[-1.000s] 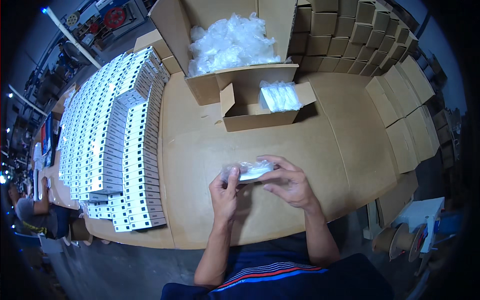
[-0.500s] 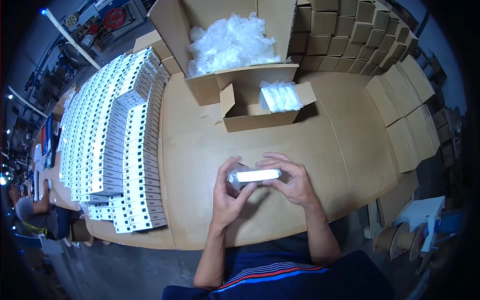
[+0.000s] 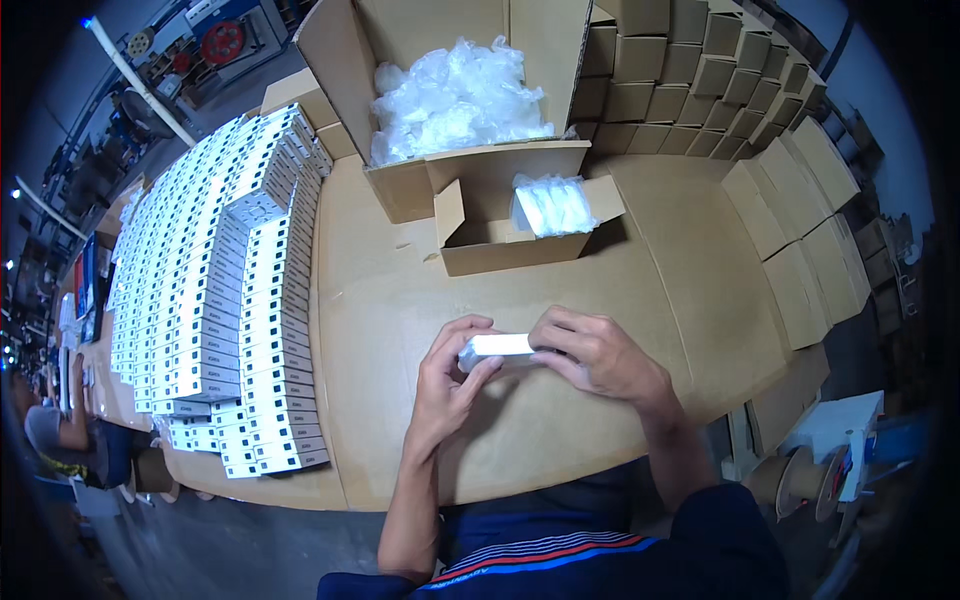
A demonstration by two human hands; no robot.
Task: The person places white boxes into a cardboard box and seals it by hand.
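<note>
Between my hands, over the near middle of the table, is a small flat white box (image 3: 503,345) partly inside a clear plastic bag. My left hand (image 3: 442,388) is closed round its left end and the bag, thumb at the near edge. The right end is pinched by my right hand (image 3: 603,357), whose fingers curl over it and hide that end. Beyond them stands an open carton (image 3: 515,262) with several plastic-wrapped white packs (image 3: 556,207) at its right side. A large carton (image 3: 402,195) behind it holds a heap of clear plastic bags (image 3: 460,100).
Stacked white boxes (image 3: 268,360) fill the table's left side. Brown cartons (image 3: 640,100) are piled at the far right, and more cartons (image 3: 800,270) stand along the right edge. A spool (image 3: 790,482) is off the table at right. Another person (image 3: 65,430) sits at far left.
My right hand has moved in over the box's right end, its fingers now folded onto it. The left hand keeps its hold. The whole view has shifted slightly.
</note>
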